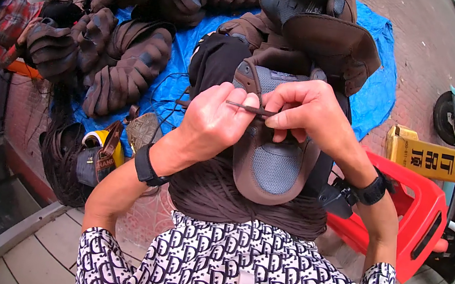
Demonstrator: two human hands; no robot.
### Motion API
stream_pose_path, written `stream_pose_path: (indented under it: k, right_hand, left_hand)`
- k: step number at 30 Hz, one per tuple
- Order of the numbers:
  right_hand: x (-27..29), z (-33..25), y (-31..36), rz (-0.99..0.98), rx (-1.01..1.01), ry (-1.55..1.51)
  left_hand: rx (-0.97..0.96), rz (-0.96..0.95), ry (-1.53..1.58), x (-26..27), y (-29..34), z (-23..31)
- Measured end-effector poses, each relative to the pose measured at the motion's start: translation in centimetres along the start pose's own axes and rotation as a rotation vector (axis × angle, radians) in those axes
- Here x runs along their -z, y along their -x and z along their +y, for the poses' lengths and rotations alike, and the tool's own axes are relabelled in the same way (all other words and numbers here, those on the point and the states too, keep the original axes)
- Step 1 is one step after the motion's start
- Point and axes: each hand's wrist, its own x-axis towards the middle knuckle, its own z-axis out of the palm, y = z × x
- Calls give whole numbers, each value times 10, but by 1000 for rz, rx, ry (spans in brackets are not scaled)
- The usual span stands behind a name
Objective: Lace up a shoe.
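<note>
A brown shoe upper (240, 174) with a grey-blue mesh toe lies over my lap, its toe toward me. Above its lacing area, my right hand (313, 114) pinches a thin dark brown shoelace (259, 111) between thumb and fingers. The lace's narrow end points left, across the fingers of my left hand (214, 115). That hand is closed at the upper's left side; a dark strand shows beyond it, and its fingertips are partly hidden. A thick bundle of brown laces (247, 205) drapes across my lap beneath the toe.
Stacked brown uppers (129, 65) cover a blue tarp (384, 84) ahead; another upper (334, 45) lies just beyond my hands. A red plastic stool (422, 235) and yellow sign box (441, 160) stand right. At left are a yellow-and-grey container (94, 165) and a person's plaid sleeve (15, 25).
</note>
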Motion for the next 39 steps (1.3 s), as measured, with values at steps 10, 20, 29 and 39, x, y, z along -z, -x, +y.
stream_pose_path:
  k: [10, 20, 29, 39]
  right_hand:
    - [-6, 10, 11, 78, 4, -94]
    - [23, 25, 17, 226, 215, -138]
    - [37, 56, 6, 450, 686, 269]
    - [31, 56, -7, 492, 854, 499]
  left_hand:
    - [15, 23, -22, -11, -4, 11]
    - [124, -609, -103, 20, -40, 2]
    - [231, -862, -24, 14, -78, -9]
    - [643, -403, 612, 16, -91, 12]
